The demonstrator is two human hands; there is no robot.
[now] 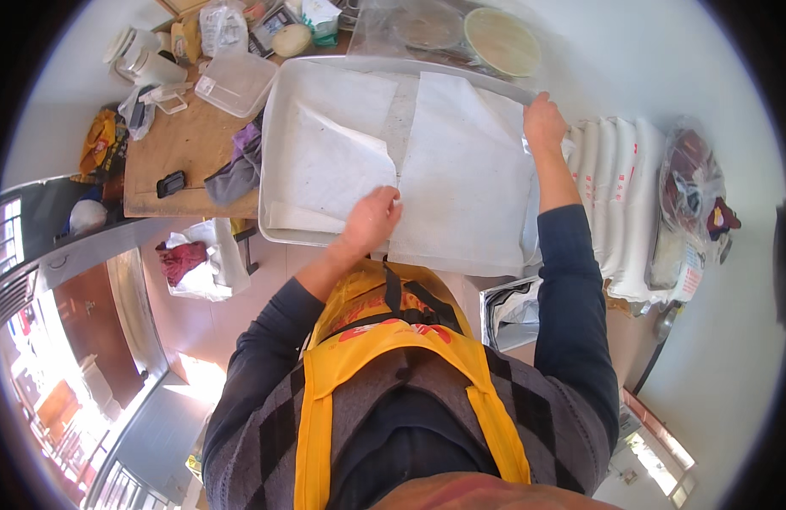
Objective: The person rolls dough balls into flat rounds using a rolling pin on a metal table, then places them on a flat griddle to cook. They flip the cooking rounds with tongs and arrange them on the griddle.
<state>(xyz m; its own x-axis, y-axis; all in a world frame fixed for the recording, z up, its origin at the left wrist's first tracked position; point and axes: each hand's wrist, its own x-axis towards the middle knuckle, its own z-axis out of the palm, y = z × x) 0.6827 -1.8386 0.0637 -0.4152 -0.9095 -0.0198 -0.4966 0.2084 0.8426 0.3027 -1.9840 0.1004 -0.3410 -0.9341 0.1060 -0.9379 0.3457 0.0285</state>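
Note:
A large shallow metal tray (263, 213) lies before me, lined with thin white sheets. My left hand (372, 220) is over its near edge, fingers curled on the edge of the left white sheet (348, 162). That sheet's inner edge stands up in a fold running down to my fingertips. At the far right corner my right hand (546, 124) is closed on the tray's rim; its fingertips are partly hidden. The right white sheet (460, 185) covers most of that half and overhangs the near rim. Between the sheets a strip of bare, speckled tray bottom shows.
Left of the tray, a wooden table (153, 159) holds a clear plastic container (235, 83), a grey cloth (233, 182) and a small black object (171, 184). White jars (153, 67) stand behind. Several white sacks (638, 204) are at the right, beside an open box (514, 315).

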